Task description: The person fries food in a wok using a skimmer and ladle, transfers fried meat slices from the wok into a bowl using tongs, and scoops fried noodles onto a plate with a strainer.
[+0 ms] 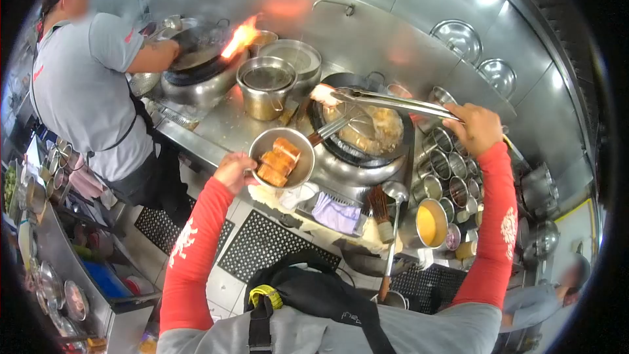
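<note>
1. Browned pieces (278, 161) of food lie grouped in a metal bowl (304, 165), which is held up left of the wok (348, 80) and nearer the person.
2. At the bowl's left side, the left hand (234, 172) has its fingers curled around the edge, gripping it; some fingertips are hidden from the camera.
3. Above the wok's right side, the right hand (475, 128) has thumb and fingers closed around the rear part of long metal tongs (400, 101).
4. The tongs reach leftward across the wok, and a pale piece (324, 95) sits at their tips. It looks like food, though it is too washed out to be sure.
5. Inside the wok, light golden food (386, 124) lies in bubbling liquid. A skimmer (356, 126) rests over it, its handle running toward the bowl's rim.
6. Left of the wok stands a tall pot (268, 101). Beyond it, a co-worker (98, 85) reaches to another wok (196, 59), where a flame (241, 36) rises.
7. Along the near counter edge are a purple cloth (336, 213), a brush (380, 206), a ladle (396, 190) and a pot of something yellow (411, 229), with metal cups (440, 164) clustered behind.
</note>
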### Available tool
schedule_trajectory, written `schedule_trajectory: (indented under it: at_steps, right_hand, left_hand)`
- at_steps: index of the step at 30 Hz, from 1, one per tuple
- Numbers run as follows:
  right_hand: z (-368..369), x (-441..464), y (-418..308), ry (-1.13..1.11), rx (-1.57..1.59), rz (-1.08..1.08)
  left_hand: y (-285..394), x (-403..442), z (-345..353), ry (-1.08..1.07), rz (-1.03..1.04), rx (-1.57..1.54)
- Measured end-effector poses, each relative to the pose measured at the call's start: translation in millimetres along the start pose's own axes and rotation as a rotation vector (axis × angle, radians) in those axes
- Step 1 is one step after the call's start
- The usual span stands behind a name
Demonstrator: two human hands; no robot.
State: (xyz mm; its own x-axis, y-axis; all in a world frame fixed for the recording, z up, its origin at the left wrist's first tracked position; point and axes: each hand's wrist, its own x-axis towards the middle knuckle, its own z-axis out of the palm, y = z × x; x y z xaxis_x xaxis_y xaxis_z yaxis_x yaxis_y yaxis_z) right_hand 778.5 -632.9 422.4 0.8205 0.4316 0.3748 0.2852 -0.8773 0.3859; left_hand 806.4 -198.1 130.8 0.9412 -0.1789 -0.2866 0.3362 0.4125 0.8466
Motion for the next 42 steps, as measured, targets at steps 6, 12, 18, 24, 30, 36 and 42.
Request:
schedule_trajectory:
  at_steps: [6, 12, 18, 24, 30, 36, 42]
  right_hand:
    - [145.2, 58.5, 26.6, -0.251, -0.153, 0.255]
    - [242.6, 85.6, 21.0, -0.382, -0.163, 0.448]
    - [119.4, 54.4, 16.3, -0.158, -0.138, 0.434]
    - [-11.4, 2.2, -43.1, -0.036, -0.028, 0.169]
    - [-42.9, -25.7, -108.6, -0.052, 0.062, -0.127]
    - [-33.9, -29.2, -112.9, -0.141, 0.063, -0.110]
    - [-9.6, -26.5, -104.6, -0.180, 0.019, -0.149]
  left_hand:
    - [-6.7, -40.0, 0.5, 0.058, 0.010, -0.116]
    - [-14.9, -73.1, -16.2, 0.145, 0.029, -0.193]
    - [-25.4, -81.9, -40.4, 0.208, 0.143, -0.133]
    - [-22.2, -57.0, -32.6, 0.309, 0.227, -0.171]
    - [-12.1, -48.8, -9.9, 0.272, 0.213, -0.144]
    - [-6.0, -55.1, 10.7, 0.208, 0.240, -0.099]
    - [-27.1, -29.2, 12.5, 0.187, 0.267, -0.038]
